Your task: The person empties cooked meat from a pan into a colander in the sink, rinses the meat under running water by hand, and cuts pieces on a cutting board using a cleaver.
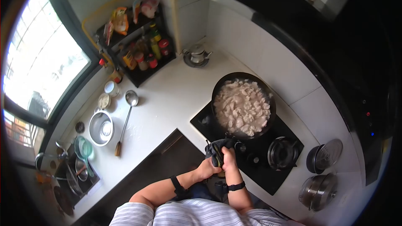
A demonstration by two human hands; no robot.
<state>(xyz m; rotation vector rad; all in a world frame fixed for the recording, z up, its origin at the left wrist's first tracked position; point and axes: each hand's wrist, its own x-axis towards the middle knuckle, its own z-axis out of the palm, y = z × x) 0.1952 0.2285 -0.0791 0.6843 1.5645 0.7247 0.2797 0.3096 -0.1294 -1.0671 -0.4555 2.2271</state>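
Pale pieces of meat fill a large dark wok on the black gas stove. Just in front of the wok, my left hand and my right hand are close together, both closed around a bunched dark cloth. Whether the wok's handle lies under the cloth cannot be made out. A black band circles each wrist.
A ladle and a metal bowl lie on the white counter. The sink is at lower left. A condiment rack and teapot stand behind. Right of the second burner are pots. The range hood overhangs the stove.
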